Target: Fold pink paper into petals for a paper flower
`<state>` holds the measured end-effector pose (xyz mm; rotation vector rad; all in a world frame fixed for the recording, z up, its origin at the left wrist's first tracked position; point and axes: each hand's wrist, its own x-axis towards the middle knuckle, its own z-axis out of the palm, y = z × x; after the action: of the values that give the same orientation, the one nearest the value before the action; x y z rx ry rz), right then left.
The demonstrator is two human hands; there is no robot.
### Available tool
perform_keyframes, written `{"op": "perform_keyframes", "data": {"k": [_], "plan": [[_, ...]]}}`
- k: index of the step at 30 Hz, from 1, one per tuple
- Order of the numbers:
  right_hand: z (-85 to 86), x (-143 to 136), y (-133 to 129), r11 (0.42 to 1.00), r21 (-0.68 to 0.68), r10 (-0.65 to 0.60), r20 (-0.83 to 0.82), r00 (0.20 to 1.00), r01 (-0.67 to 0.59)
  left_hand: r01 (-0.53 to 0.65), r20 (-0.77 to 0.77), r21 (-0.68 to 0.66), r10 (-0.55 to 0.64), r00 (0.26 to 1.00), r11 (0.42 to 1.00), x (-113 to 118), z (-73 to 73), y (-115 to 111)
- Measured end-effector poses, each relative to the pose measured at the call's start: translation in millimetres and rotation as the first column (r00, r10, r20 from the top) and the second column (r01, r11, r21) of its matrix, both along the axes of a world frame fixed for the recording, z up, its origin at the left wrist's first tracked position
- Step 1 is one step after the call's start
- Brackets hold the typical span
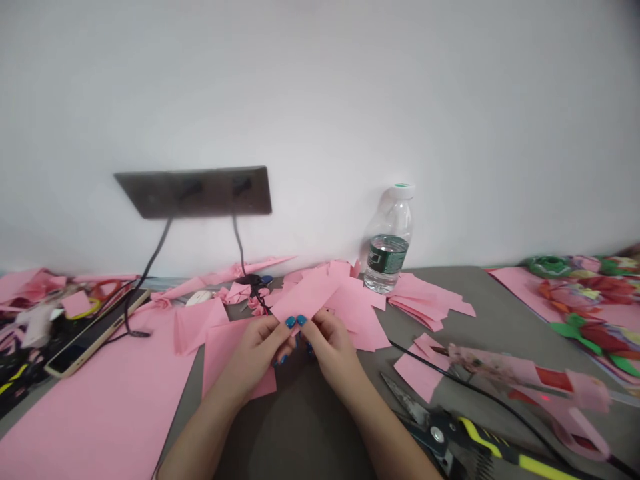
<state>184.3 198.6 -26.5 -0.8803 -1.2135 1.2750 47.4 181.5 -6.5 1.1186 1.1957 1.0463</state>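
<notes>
Both hands meet low in the middle of the head view, thumbs side by side with blue nails. My left hand (267,343) pinches the lower edge of a pink paper piece (306,293). Beside it, my right hand (327,340) grips the same piece, its fingers curled underneath. The paper slants up and away from the thumbs. Under the left wrist lies a square pink sheet (220,347). Further pink cut pieces (357,317) are heaped just beyond the right hand.
A water bottle (389,247) stands near the wall. Yellow-handled cutters (440,433) and a pink glue gun (530,377) with a black cord lie right. At left are a phone (95,337) and large pink sheet (110,400). Paper flowers (600,300) lie far right.
</notes>
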Motion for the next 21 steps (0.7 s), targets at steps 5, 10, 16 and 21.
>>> {"op": "perform_keyframes", "data": {"k": [5, 10, 16, 21], "plan": [[-7.6, -1.6, -0.3, 1.000, 0.007, 0.031, 0.001, 1.000, -0.031, -0.003, 0.071, -0.023, 0.005, 0.997, 1.000, 1.4, 3.0, -1.1], [-12.2, 7.1, 4.2, 0.963, 0.166, -0.202, -0.083, 0.976, 0.214, 0.123, 0.247, -0.132, -0.087, 0.965, 0.984, -2.5, 6.1, 0.4], [0.5, 20.4, 3.1, 0.843, 0.492, -0.247, 0.001, 0.969, 0.215, 0.250, 0.405, -0.237, -0.139, 0.904, 0.939, -15.4, 13.0, 0.0], [1.6, 14.5, 0.2, 0.867, 0.444, -0.252, -0.001, 0.968, 0.226, 0.181, 0.414, -0.220, -0.077, 0.907, 0.959, -21.2, 13.3, 3.1]]}}
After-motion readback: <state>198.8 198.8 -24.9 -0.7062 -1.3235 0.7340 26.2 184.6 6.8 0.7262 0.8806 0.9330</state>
